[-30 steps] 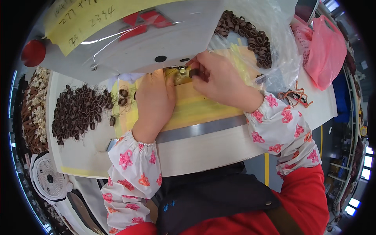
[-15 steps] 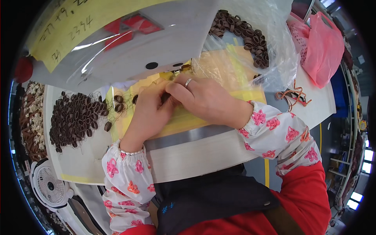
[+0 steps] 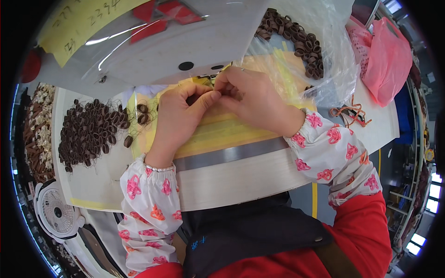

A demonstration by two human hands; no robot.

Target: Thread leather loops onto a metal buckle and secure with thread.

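Under machine head: left hand [image 3: 178, 113], right hand [image 3: 252, 99] pinch fingertips together (pinched item hidden); brown loops [image 3: 90, 132] nearby.

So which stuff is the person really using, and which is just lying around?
In use: left hand, right hand, sewing machine, brown loops pile, yellow work surface.
Lying about: pink bag, small white fan, orange cords.
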